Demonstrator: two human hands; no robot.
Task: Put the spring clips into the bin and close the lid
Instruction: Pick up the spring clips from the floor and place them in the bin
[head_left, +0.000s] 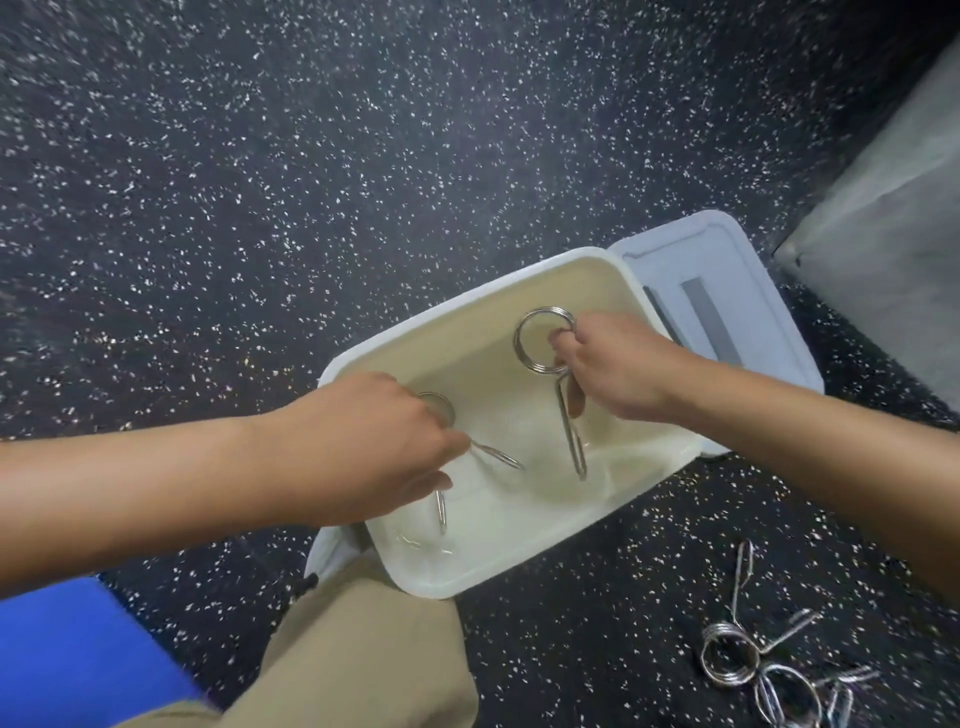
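Note:
A white plastic bin (457, 322) stands open on the speckled floor, its lid (727, 291) swung out flat to the right. My left hand (374, 441) is inside the bin's near left part, shut on a metal spring clip (493, 454) whose handles stick out below my fingers. My right hand (613, 369) holds a second spring clip (540, 340) over the bin's middle, coil up and handles hanging down. More spring clips (737, 654) lie in a loose pile on the floor at the lower right.
My knee in tan trousers (353, 639) rests against the bin's near edge. A blue object (78, 660) lies at the lower left. A grey wall or block (893, 218) rises at the right, just beyond the lid.

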